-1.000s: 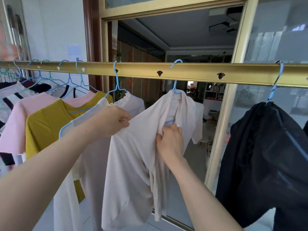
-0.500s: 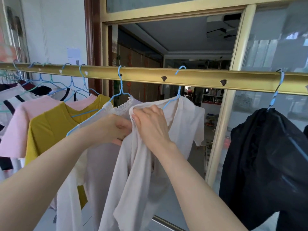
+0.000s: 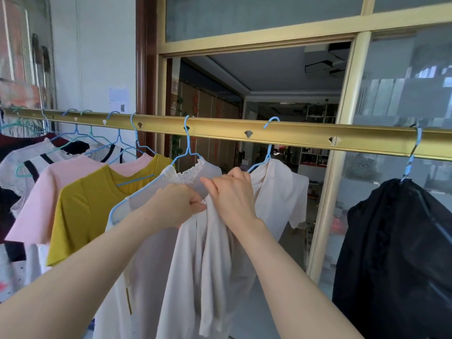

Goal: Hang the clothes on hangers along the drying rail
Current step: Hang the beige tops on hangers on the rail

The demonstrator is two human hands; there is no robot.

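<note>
The left hand (image 3: 176,204) and right hand (image 3: 232,194) both pinch the soft, light cream shirt (image 3: 278,192) hanging on its blue hanger (image 3: 266,156) from the gold rail (image 3: 298,137), probably best held by the shoulder edge.

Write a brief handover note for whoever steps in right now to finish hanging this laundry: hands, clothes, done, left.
Left hand: grips bunched fabric of the cream short-sleeved top.
Right hand: grips the same top beside it.
Its pale blue wire hanger is hooked on the gold metal drying rail. The sleeve nearer the black garment hangs free; the other side is bunched.
Done: pink tee, mustard tee and frilled-collar white top hang alongside.
Left: probably draw the bunched side over the hanger and smooth it.
</note>
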